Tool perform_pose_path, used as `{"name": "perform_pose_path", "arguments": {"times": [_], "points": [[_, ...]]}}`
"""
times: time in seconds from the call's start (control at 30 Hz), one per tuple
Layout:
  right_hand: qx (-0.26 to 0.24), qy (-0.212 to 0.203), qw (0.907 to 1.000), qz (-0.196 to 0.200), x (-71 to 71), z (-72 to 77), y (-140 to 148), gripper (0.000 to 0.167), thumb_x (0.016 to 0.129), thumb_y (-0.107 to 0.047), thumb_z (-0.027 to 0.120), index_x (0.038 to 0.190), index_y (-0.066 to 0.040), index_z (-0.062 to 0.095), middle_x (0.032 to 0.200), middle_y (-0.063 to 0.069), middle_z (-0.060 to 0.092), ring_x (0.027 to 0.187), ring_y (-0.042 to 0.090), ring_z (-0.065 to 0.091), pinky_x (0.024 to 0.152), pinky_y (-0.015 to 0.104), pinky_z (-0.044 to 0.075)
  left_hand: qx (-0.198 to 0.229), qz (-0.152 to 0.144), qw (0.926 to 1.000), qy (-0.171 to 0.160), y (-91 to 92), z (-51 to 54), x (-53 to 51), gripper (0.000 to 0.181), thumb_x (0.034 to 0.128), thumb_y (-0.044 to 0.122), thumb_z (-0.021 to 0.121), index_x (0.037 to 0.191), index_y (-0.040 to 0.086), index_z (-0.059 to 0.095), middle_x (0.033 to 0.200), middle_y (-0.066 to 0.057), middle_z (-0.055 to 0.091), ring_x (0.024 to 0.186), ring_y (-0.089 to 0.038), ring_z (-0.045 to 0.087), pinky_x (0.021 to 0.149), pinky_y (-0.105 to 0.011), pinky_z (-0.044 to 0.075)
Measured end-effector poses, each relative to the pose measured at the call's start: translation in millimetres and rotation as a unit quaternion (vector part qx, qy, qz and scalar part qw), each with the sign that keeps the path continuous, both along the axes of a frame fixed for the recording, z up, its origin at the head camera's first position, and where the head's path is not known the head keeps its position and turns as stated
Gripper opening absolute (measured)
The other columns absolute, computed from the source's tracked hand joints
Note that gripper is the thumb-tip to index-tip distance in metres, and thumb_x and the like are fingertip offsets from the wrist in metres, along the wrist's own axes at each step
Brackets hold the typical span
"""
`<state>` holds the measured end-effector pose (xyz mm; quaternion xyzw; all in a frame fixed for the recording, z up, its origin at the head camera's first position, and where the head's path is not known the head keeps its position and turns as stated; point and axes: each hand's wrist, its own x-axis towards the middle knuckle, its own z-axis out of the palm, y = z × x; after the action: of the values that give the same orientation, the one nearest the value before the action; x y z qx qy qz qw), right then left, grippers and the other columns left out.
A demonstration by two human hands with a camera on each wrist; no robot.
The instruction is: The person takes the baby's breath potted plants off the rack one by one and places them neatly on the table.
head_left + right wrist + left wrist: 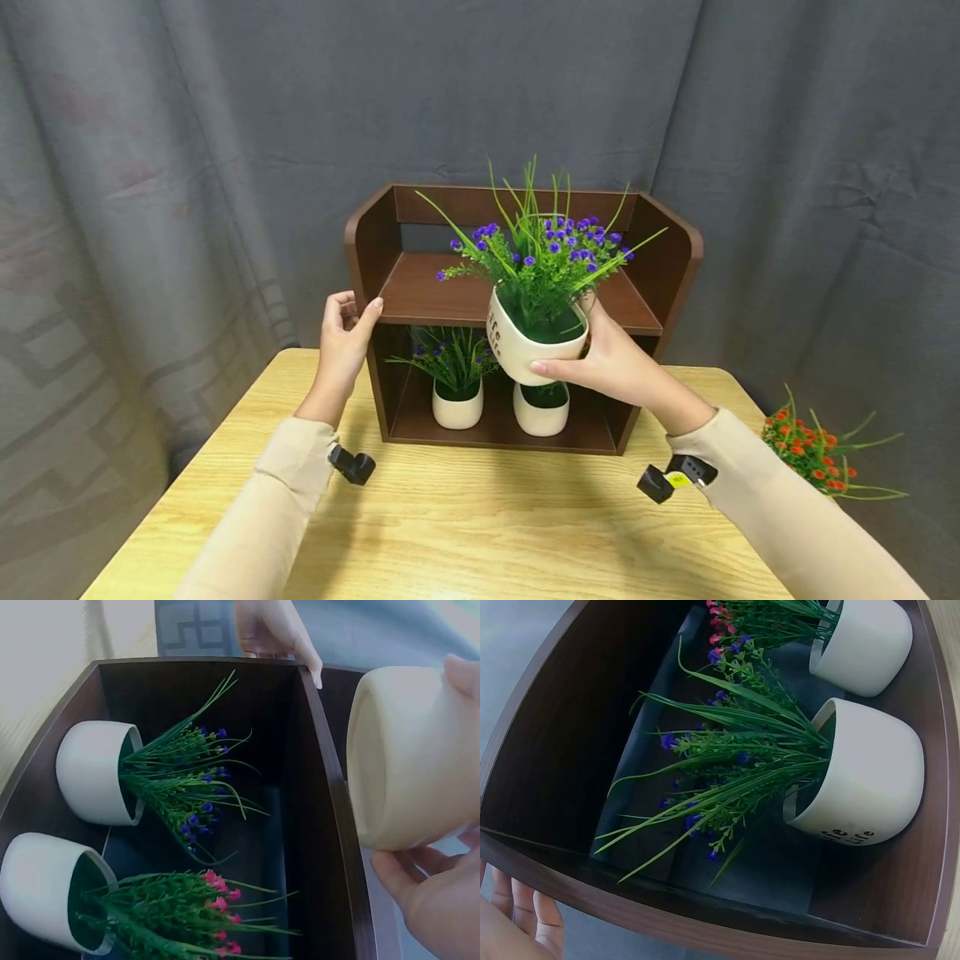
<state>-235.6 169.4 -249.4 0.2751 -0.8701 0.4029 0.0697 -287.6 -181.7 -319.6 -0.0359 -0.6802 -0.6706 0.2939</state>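
In the head view, the right hand [611,358] grips a white pot [525,346] of purple flowers and grass, tilted, in front of the upper shelf [442,292]. That pot [420,757] fills the right side of the right wrist view, thumb and fingers around it. The left hand [345,342] holds the left side panel of the brown shelf unit, its thumb at the upper shelf's front edge; in the left wrist view its fingers [529,911] lie outside the panel. Two potted plants stand below: a purple one [457,408] and a pink one [45,889].
The shelf unit stands on a light wood table [450,517]. At the right, beyond the table edge, is a plant with orange flowers [813,454]. Grey curtains [525,92] hang behind.
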Motion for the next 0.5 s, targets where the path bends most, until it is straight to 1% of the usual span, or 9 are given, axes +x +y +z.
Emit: {"name": "perform_pose_path", "arguments": {"times": [0.1,0.2,0.33,0.4,0.5], "points": [[0.001,0.013,0.9999,0.000,5.3,-3.5,6,0.115,0.078,-0.037,0.087,0.160,-0.022,0.008,0.156,0.012,0.033,0.139,0.031,0.038,0.108,0.058,0.033,0.002,-0.001,1.0000,0.004,0.5,0.0,0.4,0.033,0.0949,0.024,0.070,0.117,0.011,0.049,0.102,0.000,0.044,0.090,-0.012,0.041,0.076,-0.026,0.036],[0.001,0.020,0.9998,-0.008,11.6,-6.3,13,0.110,0.078,-0.034,0.087,0.158,-0.018,0.014,0.151,0.013,0.039,0.138,0.032,0.040,0.107,0.058,0.033,0.001,-0.003,1.0000,0.006,0.6,0.1,0.6,0.034,0.0949,0.024,0.070,0.118,0.010,0.049,0.102,0.000,0.045,0.090,-0.012,0.041,0.076,-0.026,0.036],[0.019,0.028,0.9991,-0.027,19.6,-8.9,21,0.113,0.078,-0.035,0.087,0.159,-0.016,0.012,0.154,0.016,0.036,0.140,0.036,0.036,0.107,0.062,0.031,-0.003,0.000,1.0000,0.001,0.2,0.0,1.1,0.037,0.0948,0.025,0.070,0.120,0.009,0.048,0.104,0.000,0.043,0.091,-0.012,0.041,0.077,-0.027,0.036],[0.031,0.028,0.9985,-0.034,23.3,-10.7,24,0.115,0.077,-0.036,0.087,0.160,-0.015,0.010,0.155,0.017,0.035,0.139,0.038,0.036,0.106,0.063,0.032,-0.003,0.001,1.0000,0.000,0.2,-0.2,1.5,0.038,0.0947,0.026,0.070,0.120,0.009,0.048,0.104,0.000,0.043,0.091,-0.012,0.041,0.077,-0.027,0.036],[0.033,0.027,0.9986,-0.031,27.2,-14.8,29,0.115,0.077,-0.035,0.088,0.160,-0.014,0.010,0.152,0.017,0.039,0.134,0.037,0.044,0.104,0.062,0.035,-0.003,0.000,1.0000,0.001,0.5,-0.1,1.6,0.037,0.0947,0.025,0.070,0.120,0.009,0.048,0.104,0.000,0.044,0.091,-0.012,0.041,0.077,-0.027,0.036]]}}
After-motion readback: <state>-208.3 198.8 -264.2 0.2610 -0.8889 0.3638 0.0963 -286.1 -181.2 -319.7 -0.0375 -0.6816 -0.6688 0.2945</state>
